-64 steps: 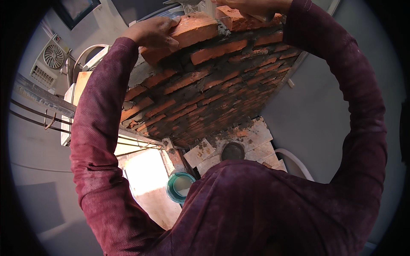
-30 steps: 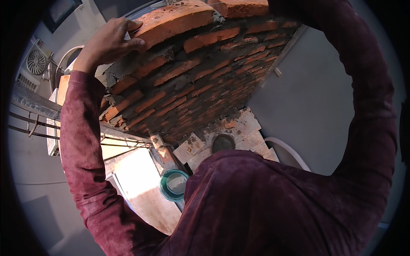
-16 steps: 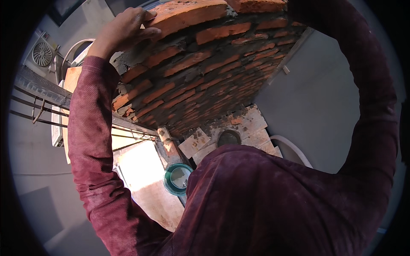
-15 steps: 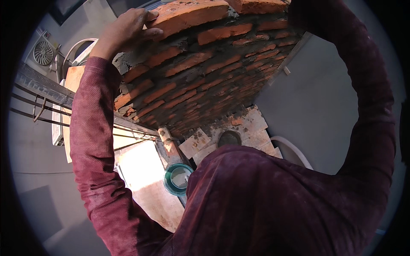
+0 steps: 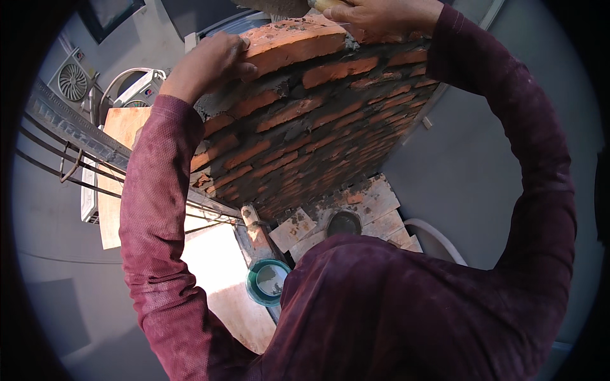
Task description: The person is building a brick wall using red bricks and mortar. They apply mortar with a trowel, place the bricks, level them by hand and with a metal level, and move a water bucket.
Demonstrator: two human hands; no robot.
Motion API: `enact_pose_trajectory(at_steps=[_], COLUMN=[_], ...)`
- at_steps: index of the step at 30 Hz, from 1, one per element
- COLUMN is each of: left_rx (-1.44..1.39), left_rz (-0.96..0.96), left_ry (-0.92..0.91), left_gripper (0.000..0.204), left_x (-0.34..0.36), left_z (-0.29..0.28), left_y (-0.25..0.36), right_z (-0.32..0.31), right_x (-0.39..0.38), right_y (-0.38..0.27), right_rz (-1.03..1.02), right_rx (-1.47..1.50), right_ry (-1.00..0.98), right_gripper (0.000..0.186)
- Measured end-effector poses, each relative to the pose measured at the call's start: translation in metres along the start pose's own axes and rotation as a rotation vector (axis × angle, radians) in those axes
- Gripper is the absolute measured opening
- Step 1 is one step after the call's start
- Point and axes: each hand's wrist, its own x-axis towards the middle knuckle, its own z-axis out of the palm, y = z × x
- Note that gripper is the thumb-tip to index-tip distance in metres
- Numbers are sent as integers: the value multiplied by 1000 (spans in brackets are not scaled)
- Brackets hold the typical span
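Observation:
An orange brick [image 5: 295, 51] lies on the top course of the brick wall [image 5: 298, 120], with grey mortar in the joints below it. My left hand [image 5: 213, 63] grips the near left end of that brick, thumb and fingers around its edge. At the upper edge of the picture my right hand [image 5: 387, 14] is closed on the pale handle of a trowel [image 5: 279, 6]. The trowel's grey blade is over the top of the brick, partly cut off by the picture's edge.
Below stand a teal bucket [image 5: 251, 289] with whitish contents and a dark round container [image 5: 344, 222], beside mortar-spotted boards [image 5: 381, 216]. Metal bars [image 5: 82, 166] run along the left, with outdoor fan units [image 5: 73, 82] beyond. A grey wall [image 5: 464, 171] rises on the right.
My right hand has come into clear view with the trowel, moving left over the brick. My left hand keeps its grip on the brick, while the whole view has shifted slightly.

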Motion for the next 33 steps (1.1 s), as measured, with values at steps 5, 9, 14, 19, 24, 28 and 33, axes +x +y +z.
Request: enact_pose_trajectory(at_steps=[5, 9, 14, 19, 24, 28, 33], left_rx=[82, 29, 31, -17, 26, 5, 60], left_rz=[4, -34, -102, -159, -179, -254, -276], left_ry=[67, 212, 256, 265, 293, 244, 173], left_gripper=[38, 38, 40, 43, 49, 52, 55], left_x=[-5, -6, -11, -10, -5, -1, 11], left_z=[-3, -1, 9, 5, 6, 2, 1], left_y=[0, 8, 19, 31, 36, 38, 44], right_z=[-44, -15, -45, -31, -16, -14, -26], right_x=[4, 5, -29, -47, -49, -46, -50], right_y=[-28, 16, 24, 52, 72, 81, 89], right_rz=[125, -227, -28, -14, 147, 213, 281], right_rx=[110, -78, 54, 120, 259, 298, 263], right_ry=[-131, 492, 187, 270, 240, 190, 101], right_gripper=[45, 39, 48, 48, 52, 56, 59])
